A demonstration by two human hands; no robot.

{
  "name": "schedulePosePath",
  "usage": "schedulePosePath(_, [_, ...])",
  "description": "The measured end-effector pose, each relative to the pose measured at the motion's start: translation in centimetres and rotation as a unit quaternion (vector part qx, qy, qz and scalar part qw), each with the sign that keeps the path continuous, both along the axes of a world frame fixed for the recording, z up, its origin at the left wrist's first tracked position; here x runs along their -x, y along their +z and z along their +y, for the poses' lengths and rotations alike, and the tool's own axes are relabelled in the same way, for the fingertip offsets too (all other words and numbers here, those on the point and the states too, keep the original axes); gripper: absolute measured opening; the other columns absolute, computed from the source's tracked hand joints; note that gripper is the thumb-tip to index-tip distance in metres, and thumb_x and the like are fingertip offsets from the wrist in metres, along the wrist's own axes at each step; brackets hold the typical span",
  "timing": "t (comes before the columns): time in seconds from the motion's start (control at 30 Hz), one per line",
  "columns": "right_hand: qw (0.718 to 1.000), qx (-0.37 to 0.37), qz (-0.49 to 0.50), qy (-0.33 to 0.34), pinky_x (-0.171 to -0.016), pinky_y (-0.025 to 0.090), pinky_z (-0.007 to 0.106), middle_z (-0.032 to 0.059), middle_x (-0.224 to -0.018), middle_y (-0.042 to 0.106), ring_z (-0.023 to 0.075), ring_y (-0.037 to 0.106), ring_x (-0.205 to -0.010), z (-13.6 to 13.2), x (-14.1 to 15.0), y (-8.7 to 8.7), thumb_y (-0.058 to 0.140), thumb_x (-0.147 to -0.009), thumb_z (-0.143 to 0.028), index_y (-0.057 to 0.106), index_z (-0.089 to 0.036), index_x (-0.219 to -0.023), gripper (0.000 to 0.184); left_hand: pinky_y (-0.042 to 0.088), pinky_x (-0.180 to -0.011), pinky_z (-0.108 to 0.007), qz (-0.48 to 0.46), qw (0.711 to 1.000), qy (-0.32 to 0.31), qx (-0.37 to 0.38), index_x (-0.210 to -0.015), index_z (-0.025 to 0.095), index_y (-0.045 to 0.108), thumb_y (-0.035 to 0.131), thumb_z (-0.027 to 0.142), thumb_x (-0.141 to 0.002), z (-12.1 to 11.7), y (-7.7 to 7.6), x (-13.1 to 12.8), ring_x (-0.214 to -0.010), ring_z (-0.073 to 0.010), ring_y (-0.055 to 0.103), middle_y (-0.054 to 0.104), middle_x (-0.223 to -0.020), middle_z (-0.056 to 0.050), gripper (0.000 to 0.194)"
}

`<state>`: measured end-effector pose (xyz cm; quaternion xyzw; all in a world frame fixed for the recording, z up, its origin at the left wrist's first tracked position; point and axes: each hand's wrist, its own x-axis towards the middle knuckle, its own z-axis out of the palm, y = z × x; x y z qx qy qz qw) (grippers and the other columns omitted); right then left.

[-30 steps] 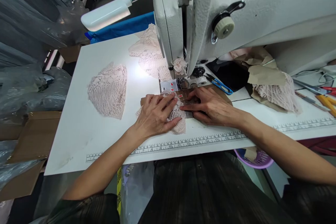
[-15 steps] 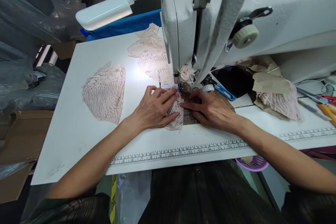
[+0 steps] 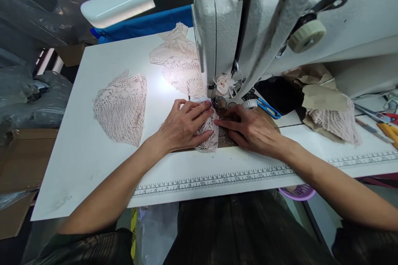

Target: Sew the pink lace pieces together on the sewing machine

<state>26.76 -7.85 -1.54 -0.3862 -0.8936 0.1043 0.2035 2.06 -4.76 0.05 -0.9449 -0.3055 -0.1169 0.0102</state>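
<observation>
A pale pink lace piece (image 3: 207,140) lies under the needle area of the white sewing machine (image 3: 207,41). My left hand (image 3: 183,126) rests flat on it from the left, fingers spread and pressing the lace down. From the other side, my right hand (image 3: 251,128) touches the lace's right edge with a stretched index fingertip. Its other fingers are bent and apart over the brown plate (image 3: 228,144), and no grip on the lace shows. A cream fabric flower (image 3: 224,84) hangs by the presser foot, which is partly hidden.
Another lace piece (image 3: 121,109) lies to the left, and more lace (image 3: 182,60) lies behind my left hand. Blue thread snips (image 3: 269,108), a brown-wrapped lace bundle (image 3: 332,116) and scissors (image 3: 373,112) are at right. A lamp (image 3: 118,4) overhangs the table; a ruler strip (image 3: 214,182) marks its front.
The view has shifted slightly, so the machine appears larger and nearer. Both hands keep nearly the same position on the lace.
</observation>
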Motion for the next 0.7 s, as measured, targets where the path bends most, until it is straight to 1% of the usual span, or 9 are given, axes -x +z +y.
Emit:
schedulePosePath(0.2, [1.000, -0.003, 0.022, 0.006, -0.087, 0.048, 0.043, 0.0136, -0.114, 0.057, 0.0265, 0.057, -0.101, -0.04, 0.05, -0.20, 0.053, -0.091, -0.019, 0.068, -0.024, -0.123, 0.036, 0.041, -0.091, -0.051, -0.002, 1.000, -0.004, -0.010, -0.128, 0.018, 0.058, 0.051, 0.044, -0.093, -0.10, -0.02, -0.01, -0.115, -0.0317, 0.057, 0.055, -0.140, -0.013, 0.044])
schedulePosePath(0.4, [1.000, -0.020, 0.015, -0.010, -0.089, 0.049, 0.043, 0.0118, -0.113, 0.057, 0.0245, 0.056, -0.099, -0.37, 0.20, -0.23, 0.053, -0.090, -0.020, 0.069, -0.026, -0.121, 0.035, 0.039, -0.094, -0.050, 0.006, 0.999, -0.008, -0.043, -0.128, 0.014, 0.059, 0.046, 0.047, -0.096, -0.44, -0.09, -0.10, -0.111, -0.0306, 0.058, 0.056, -0.139, -0.014, 0.048])
schedulePosePath(0.53, [1.000, -0.026, 0.006, -0.003, -0.088, 0.050, 0.042, 0.0109, -0.112, 0.057, 0.0242, 0.056, -0.101, -0.45, 0.18, -0.20, 0.052, -0.090, -0.021, 0.069, -0.025, -0.121, 0.035, 0.035, -0.097, -0.049, 0.016, 0.999, -0.001, -0.045, -0.130, 0.015, 0.058, 0.043, 0.048, -0.096, -0.71, -0.16, -0.14, -0.110, -0.0300, 0.056, 0.057, -0.138, -0.014, 0.049])
schedulePosePath(0.7, [0.999, -0.037, 0.008, 0.000, -0.089, 0.052, 0.043, 0.0101, -0.109, 0.058, 0.0250, 0.058, -0.103, -0.46, 0.29, -0.20, 0.051, -0.091, -0.020, 0.068, -0.027, -0.123, 0.037, 0.032, -0.099, -0.047, 0.017, 0.999, 0.000, -0.037, -0.132, 0.017, 0.055, 0.040, 0.052, -0.096, -0.75, -0.44, 0.01, -0.110, -0.0288, 0.055, 0.057, -0.138, -0.011, 0.052])
